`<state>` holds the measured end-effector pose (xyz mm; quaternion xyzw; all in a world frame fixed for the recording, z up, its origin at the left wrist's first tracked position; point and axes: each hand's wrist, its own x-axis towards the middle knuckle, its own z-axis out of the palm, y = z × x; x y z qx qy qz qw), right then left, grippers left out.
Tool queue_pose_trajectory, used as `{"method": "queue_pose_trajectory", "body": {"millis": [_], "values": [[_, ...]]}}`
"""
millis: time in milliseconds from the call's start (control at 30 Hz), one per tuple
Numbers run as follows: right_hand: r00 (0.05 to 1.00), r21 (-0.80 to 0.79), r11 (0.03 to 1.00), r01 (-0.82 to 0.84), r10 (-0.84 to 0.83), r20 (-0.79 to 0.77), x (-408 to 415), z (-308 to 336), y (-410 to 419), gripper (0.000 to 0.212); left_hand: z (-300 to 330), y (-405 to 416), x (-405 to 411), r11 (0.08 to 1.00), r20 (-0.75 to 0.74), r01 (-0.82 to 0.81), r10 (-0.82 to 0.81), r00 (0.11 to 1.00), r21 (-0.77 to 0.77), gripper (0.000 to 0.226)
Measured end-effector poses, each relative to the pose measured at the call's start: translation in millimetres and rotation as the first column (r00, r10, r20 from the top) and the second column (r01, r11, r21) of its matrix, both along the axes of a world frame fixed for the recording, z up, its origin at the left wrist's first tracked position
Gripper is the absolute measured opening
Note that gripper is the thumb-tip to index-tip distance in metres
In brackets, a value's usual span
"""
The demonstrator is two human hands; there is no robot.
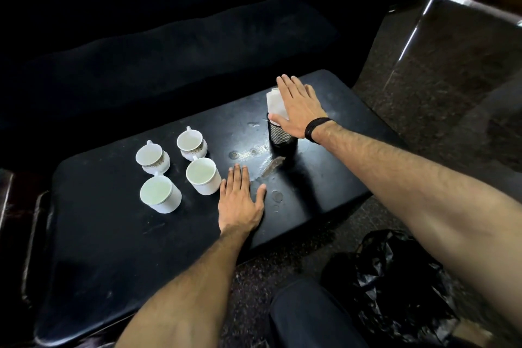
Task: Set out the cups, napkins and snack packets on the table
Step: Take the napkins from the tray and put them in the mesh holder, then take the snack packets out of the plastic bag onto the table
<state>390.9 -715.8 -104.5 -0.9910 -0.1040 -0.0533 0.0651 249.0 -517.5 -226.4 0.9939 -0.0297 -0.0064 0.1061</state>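
Note:
Several white cups (202, 175) stand in a cluster on the left half of the black table (99, 220); the two far ones (192, 144) carry a patterned band. White napkins (274, 103) stick up out of a black mesh holder (281, 137) further right. My right hand (296, 107) lies flat with fingers spread against the napkins, above the holder's rim. Palm down on the table, my left hand (240, 203) rests just right of the nearest cups and holds nothing. No snack packets are visible.
A black plastic bag (395, 285) lies on the floor at the lower right, beside my knee (310, 316). A dark sofa (175, 45) runs along the table's far side. The table top shows wet marks (272, 167) near the holder.

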Motion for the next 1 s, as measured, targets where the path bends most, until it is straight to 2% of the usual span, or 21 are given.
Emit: {"method": "queue_pose_trajectory", "body": {"millis": [100,300,433,600,667,833,1000], "values": [[0.998,-0.036,0.999,0.004,-0.006,-0.065,2,1,1,0.089,-1,0,0,1.0,-0.005,0.001,-0.001,1.0,-0.007,0.078],[0.999,-0.051,0.998,0.025,-0.027,-0.04,-6,14,0,0.091,3,0,-2,1.0,-0.034,0.011,-0.011,0.999,0.005,0.079],[0.999,-0.063,0.998,0.013,-0.016,-0.046,-14,31,10,0.09,14,2,-9,0.997,-0.052,0.074,-0.075,0.996,-0.005,0.076],[0.999,-0.027,1.0,-0.014,0.012,-0.052,-26,53,44,0.086,62,5,-11,0.978,0.107,0.209,-0.206,0.973,-0.023,0.07],[0.998,-0.001,0.999,-0.052,0.052,-0.048,-33,62,71,0.084,88,21,-10,0.978,0.143,0.208,-0.203,0.969,-0.022,0.068],[0.979,0.064,0.978,-0.197,0.2,-0.048,-57,83,160,0.08,145,111,-22,0.999,0.167,0.029,-0.026,0.986,-0.019,0.07],[0.928,0.049,0.934,-0.353,0.356,-0.106,-92,98,259,0.078,167,226,-69,0.976,0.153,-0.215,0.209,0.966,0.021,0.073]]}}
